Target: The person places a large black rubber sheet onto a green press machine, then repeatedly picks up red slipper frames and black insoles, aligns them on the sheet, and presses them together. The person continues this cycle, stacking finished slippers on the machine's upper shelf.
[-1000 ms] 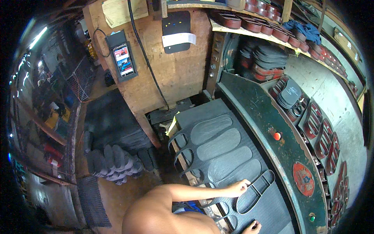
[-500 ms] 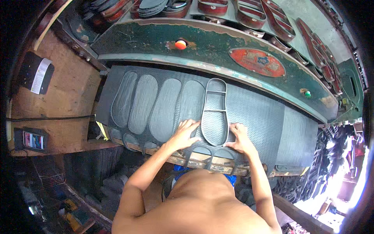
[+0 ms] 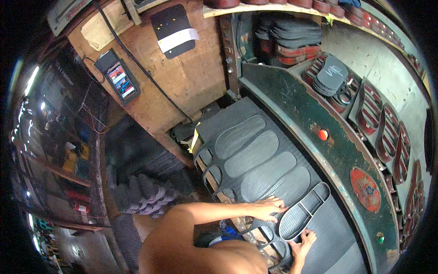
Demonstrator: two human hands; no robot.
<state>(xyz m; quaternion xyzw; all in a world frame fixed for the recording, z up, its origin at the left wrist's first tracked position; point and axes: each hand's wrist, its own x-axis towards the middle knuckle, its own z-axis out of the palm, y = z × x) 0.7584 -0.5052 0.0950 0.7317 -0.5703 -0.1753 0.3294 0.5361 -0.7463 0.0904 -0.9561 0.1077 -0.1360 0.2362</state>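
Note:
A sole-shaped steel cutting die [image 3: 313, 211] with crossbars lies on a dark textured rubber sheet [image 3: 335, 242]. My left hand [image 3: 267, 208] rests beside its left edge, fingers stretched out and fingertips at the rim. At the die's near right side, my right hand [image 3: 303, 244] has its thumb and curled fingers against the rim. To the left of the die, a row of sole-shaped outlines, including one cut sole shape [image 3: 252, 154], marks the sheet. Cut-out holes line the sheet's near edge.
Beyond the sheet runs a green machine beam [image 3: 296, 107] with a red button [image 3: 323, 134] and a green button [image 3: 380, 239]. More red dies [image 3: 367, 107] and stacked black soles [image 3: 329, 76] sit behind it. A phone [image 3: 121, 80] is at the wooden board [image 3: 182, 77].
My view has swung left, bringing in more of the wooden board and the phone. Both hands stay at the die, which keeps its place beside the row of sole shapes.

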